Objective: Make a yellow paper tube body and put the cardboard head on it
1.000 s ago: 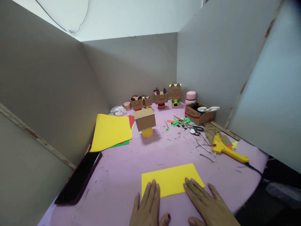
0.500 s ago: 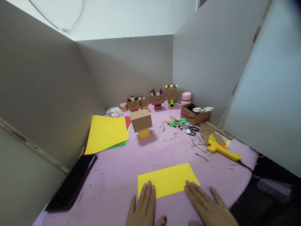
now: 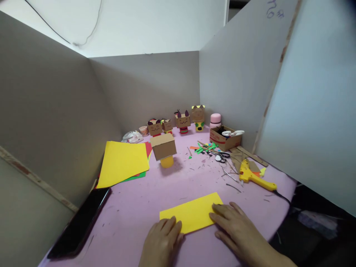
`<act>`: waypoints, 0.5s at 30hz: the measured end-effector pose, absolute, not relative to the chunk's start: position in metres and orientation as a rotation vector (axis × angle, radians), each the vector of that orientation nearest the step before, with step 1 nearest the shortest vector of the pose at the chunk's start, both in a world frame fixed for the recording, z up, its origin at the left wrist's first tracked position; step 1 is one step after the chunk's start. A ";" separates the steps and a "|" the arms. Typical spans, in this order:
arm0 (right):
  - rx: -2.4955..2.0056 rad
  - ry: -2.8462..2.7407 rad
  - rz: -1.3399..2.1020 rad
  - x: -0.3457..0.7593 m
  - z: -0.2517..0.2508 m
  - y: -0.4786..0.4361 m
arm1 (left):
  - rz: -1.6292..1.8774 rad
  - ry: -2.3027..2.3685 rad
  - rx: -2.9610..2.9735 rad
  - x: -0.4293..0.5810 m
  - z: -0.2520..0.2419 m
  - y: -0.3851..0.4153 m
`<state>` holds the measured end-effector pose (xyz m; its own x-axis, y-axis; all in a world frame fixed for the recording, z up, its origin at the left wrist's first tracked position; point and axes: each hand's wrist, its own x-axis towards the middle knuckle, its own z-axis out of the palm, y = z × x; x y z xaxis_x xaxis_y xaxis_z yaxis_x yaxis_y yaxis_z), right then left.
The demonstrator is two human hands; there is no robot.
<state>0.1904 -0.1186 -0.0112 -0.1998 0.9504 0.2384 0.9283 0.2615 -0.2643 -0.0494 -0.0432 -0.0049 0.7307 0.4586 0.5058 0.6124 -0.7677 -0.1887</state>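
Note:
A yellow paper rectangle (image 3: 194,212) lies on the pink table near its front. On its lower left corner rests my left hand (image 3: 162,241), fingers bent with the tips on the paper's near edge and the thumb beside them. My right hand (image 3: 236,228) touches the paper's right end, its fingers spread apart and laid over the edge. Beyond the paper stands a cardboard box head (image 3: 164,146) on a yellow cylinder (image 3: 167,161), touched by neither hand.
Yellow sheets (image 3: 124,163) and a phone (image 3: 80,222) lie at left. At right are a yellow glue gun (image 3: 257,180), scissors (image 3: 222,157), scraps (image 3: 205,148) and an open carton (image 3: 225,141). Cardboard figures (image 3: 183,121) and a pink bottle (image 3: 215,120) stand behind.
The fingers of my left hand have bent from lying flat. My right hand has turned and shifted at the paper's right end. The view has tilted up slightly.

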 end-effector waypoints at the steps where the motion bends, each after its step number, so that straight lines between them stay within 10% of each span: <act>1: -1.699 -2.177 0.117 0.187 -0.011 -0.116 | -0.702 -0.780 -2.597 -0.048 -0.002 -0.041; 15: -1.518 -1.924 0.345 0.179 -0.017 -0.102 | -0.938 -0.585 -2.645 -0.046 0.017 -0.036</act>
<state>0.1791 -0.1017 -0.0172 -0.1143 0.9378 0.3279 0.7652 0.2935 -0.5730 -0.0462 -0.0357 0.0171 0.7081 0.2808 0.6479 0.4582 -0.8808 -0.1190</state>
